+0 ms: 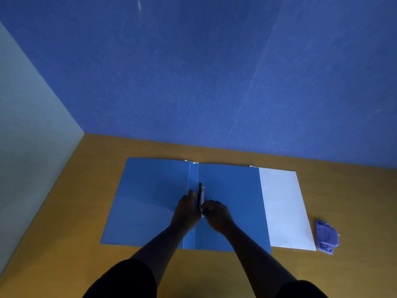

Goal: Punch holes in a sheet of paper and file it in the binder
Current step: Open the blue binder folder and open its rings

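Two hands are set at the ring mechanism [201, 195] of the open blue binder [150, 203] on the table [64, 211]: left hand [186, 209] and right hand [216, 214], fingers curled on it. Paper [283, 207] is tucked partly under the binder's right cover; the hole punch [327, 235] is just beside the paper.

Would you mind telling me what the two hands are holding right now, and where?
Both hands are at the ring mechanism on the open binder's spine, near its lower end; the exact grip is too dark to tell.
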Tool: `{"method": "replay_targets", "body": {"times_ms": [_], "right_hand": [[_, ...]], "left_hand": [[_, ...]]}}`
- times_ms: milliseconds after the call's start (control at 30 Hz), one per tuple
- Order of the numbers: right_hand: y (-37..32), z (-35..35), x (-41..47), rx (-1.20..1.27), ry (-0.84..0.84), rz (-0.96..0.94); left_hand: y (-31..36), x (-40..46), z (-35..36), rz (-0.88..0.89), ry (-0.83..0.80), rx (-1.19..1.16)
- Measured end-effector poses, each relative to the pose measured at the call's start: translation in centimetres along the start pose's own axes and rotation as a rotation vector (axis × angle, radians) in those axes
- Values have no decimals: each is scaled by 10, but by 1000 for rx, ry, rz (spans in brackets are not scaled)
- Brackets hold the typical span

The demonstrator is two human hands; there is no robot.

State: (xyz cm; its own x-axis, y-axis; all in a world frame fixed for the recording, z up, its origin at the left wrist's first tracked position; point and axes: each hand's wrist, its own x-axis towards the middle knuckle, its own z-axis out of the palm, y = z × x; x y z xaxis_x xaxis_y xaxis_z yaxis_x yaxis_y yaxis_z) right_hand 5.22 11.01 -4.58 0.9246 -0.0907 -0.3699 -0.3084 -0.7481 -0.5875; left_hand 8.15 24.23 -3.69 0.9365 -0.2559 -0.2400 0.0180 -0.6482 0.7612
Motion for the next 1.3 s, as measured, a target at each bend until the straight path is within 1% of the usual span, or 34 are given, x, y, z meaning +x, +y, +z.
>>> {"method": "replay_targets", "body": {"times_ms": [100, 200, 300, 467, 633, 867, 967, 1100, 1167, 1200, 1267, 1300], "right_hand": [[3, 1, 1, -24, -27, -10], [6, 2, 2, -27, -48, -11], [8, 2, 3, 5, -65, -7], [11, 1, 3, 55, -113, 29], [14, 4, 3, 112, -82, 62], [18, 0, 0, 259, -57, 120], [20, -3, 0, 257, -67, 110], [21, -5, -1, 265, -91, 94], [22, -10, -3, 279, -64, 74], [24, -15, -5, 286, -36, 71], [32, -31, -10, 303, 47, 97], [39, -39, -13, 306, 98, 118]], "left_hand": [[-3, -1, 3, 12, -35, 114], [-6, -1, 4, -43, -84, 191], [-11, -2, 3, -77, -95, 252], [-18, -1, 8, 37, -149, 178], [-20, 6, 11, -22, -143, 129], [-26, 10, 13, -121, -117, -25], [-27, 11, 12, -123, -129, -47], [-24, 7, 9, -80, -132, -15], [-21, 6, 6, -88, -156, -15], [-17, 6, 2, -118, -180, -25], [-12, 6, -5, -188, -213, -39], [-11, 7, -8, -205, -205, -22]]}}
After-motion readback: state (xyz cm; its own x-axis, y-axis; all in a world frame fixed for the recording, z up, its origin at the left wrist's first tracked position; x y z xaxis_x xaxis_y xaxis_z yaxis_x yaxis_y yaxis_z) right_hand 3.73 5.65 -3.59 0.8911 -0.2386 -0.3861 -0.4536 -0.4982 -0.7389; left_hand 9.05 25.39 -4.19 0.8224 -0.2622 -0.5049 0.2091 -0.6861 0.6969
